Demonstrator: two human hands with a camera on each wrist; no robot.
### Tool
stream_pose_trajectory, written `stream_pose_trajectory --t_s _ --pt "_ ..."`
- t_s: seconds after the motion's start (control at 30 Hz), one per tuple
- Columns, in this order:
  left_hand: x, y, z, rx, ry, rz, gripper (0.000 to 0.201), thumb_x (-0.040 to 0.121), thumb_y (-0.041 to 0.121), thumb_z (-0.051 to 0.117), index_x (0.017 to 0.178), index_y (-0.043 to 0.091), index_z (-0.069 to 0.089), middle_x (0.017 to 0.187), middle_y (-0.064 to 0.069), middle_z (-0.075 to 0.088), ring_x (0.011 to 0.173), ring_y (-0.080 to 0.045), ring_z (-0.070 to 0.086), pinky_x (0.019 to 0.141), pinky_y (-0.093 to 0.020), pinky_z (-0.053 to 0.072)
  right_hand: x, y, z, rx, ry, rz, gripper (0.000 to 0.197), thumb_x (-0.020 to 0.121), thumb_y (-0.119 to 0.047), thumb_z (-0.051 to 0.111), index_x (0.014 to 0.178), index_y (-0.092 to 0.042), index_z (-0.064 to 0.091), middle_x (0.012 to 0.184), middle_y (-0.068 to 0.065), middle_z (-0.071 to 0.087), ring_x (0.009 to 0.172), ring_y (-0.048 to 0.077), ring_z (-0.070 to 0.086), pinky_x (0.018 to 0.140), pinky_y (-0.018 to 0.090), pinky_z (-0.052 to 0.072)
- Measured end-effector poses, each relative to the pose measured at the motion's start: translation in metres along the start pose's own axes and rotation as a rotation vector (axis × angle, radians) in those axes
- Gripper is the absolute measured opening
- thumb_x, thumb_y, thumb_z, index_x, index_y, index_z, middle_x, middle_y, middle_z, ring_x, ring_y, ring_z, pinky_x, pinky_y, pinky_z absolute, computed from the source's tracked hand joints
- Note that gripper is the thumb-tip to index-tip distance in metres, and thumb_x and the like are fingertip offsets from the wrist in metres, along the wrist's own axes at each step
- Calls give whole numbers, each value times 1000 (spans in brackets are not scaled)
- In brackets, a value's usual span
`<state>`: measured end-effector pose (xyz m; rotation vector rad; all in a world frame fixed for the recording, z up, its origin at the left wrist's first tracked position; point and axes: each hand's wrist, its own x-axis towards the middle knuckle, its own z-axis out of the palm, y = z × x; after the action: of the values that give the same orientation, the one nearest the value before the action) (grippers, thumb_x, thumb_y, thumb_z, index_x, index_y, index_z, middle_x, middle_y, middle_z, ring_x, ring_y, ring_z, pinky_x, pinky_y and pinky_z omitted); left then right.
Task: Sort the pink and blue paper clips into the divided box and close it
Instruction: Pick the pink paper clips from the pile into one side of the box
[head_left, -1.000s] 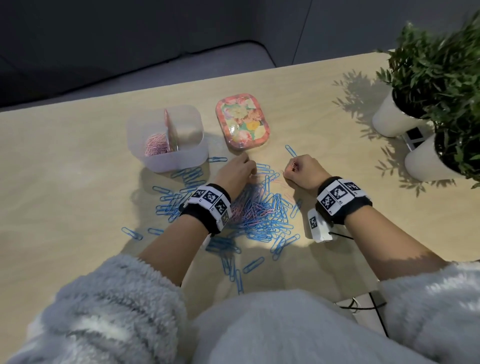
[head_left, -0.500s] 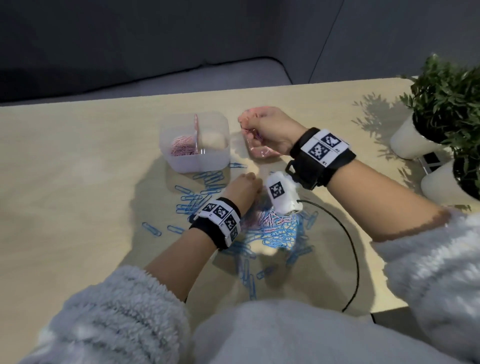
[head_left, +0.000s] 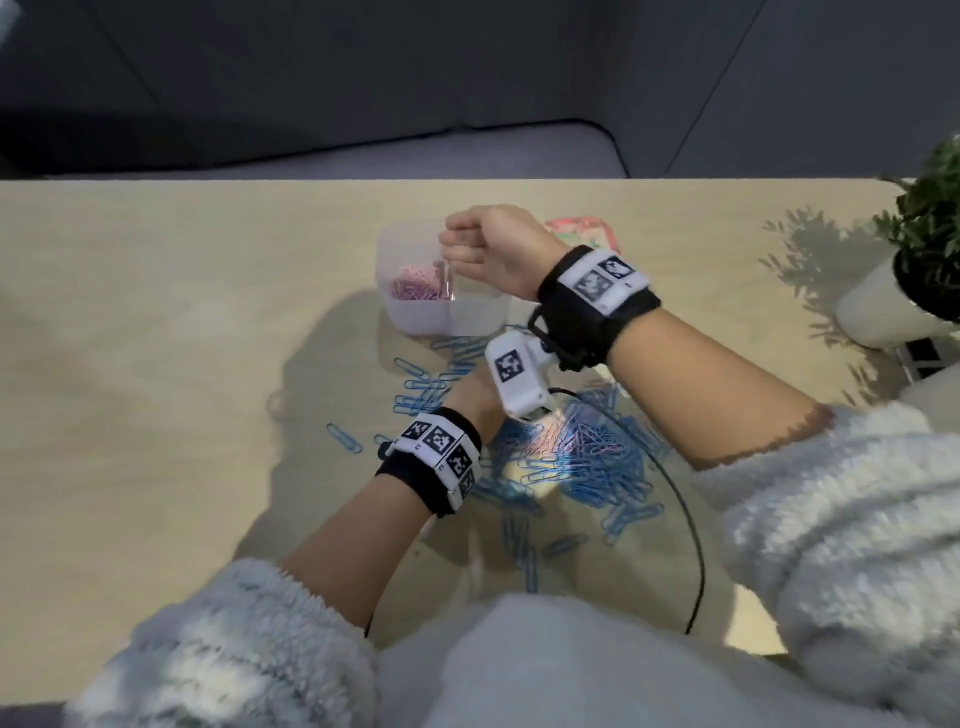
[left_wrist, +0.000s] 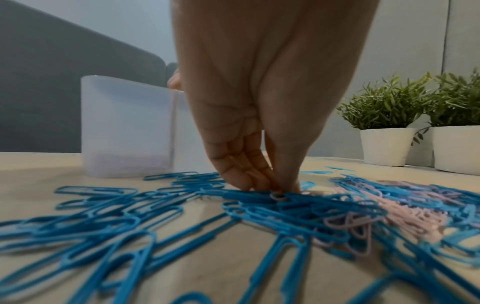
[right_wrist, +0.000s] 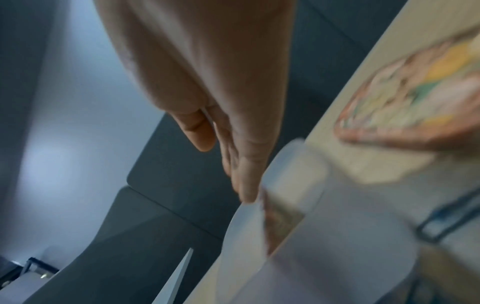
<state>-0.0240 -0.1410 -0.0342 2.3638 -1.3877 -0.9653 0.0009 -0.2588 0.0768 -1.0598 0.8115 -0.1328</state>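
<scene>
Box (head_left: 415, 317) with two compartments; left hand (left_wrist: 259, 123) pinching pink clip (left_wrist: 278, 196), right hand (head_left: 488, 249) curled, contents unclear.

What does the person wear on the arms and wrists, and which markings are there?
Both arms wear fluffy pale grey sleeves. Left wrist band and right wrist band are black with white square-code tags. A white tagged camera block hangs under the right wrist, trailing a black cable.
</scene>
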Motion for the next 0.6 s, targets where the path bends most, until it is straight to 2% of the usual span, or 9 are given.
stream_pose_trajectory --t_s 0.1,0.2,0.3,0.37,0.4,0.43,0.47,0.53,0.6 --pt "2 5 -7 101 63 120 21 90 8 48 106 0 60 115 -20 60 109 -33 56 92 -35 39 -28 3 -54 -101 112 -103 11 89 -9 49 82 -11 57 76 4 58 61 15 58 59 24 46" --pt "5 3 -7 20 63 151 16 85 7 54 96 1 61 104 -20 64 100 -32 58 86 -36 41 -51 30 -118 -345 269 -129 13 90 -5 49 84 -10 59 70 3 59 49 8 58 50 23 46" --pt "11 -4 -10 -212 112 129 7 83 6 59 89 6 62 91 -15 66 87 -25 61 79 -31 44 -67 67 -169 -679 392 -107 19 89 -2 51 75 -4 63 64 -4 57 38 -5 51 45 9 40" --pt "17 -3 -14 -495 153 99 15 84 1 59 81 15 57 77 -10 64 71 -13 65 73 -29 50 -77 87 -189 -870 457 -88 9 82 -1 58 79 0 67 62 -8 57 48 -7 54 53 5 39" --pt "19 0 -15 -603 163 69 18 85 -2 56 83 16 55 72 -5 62 59 0 63 66 -22 51 -81 96 -196 -933 479 -71 8 77 -2 61 79 -4 68 64 -5 61 55 -3 56 58 11 42" --pt "19 4 -17 -680 166 44 17 87 -5 52 87 12 54 69 -3 58 49 7 59 58 -13 49 -84 105 -200 -964 481 -54 9 75 -3 63 79 -8 69 69 1 66 63 7 59 63 18 45" --pt "20 8 -19 -746 152 11 16 89 -7 48 92 8 53 68 -2 55 44 8 58 52 -7 47 -86 112 -204 -978 468 -48 11 73 -3 66 81 -9 69 77 8 69 70 15 60 69 24 48" --pt "22 16 -20 -876 100 -56 20 92 -6 41 90 7 55 66 -4 49 38 5 56 47 -8 45 -88 120 -204 -1027 453 -64 17 72 -8 73 88 -8 69 86 12 71 79 20 61 79 30 48" --pt "24 23 -17 -1005 27 -147 25 94 -1 41 78 12 55 63 -4 44 35 1 54 43 -13 45 -88 125 -203 -1078 453 -95 22 71 -15 77 90 -8 69 87 10 70 83 22 62 78 29 45"
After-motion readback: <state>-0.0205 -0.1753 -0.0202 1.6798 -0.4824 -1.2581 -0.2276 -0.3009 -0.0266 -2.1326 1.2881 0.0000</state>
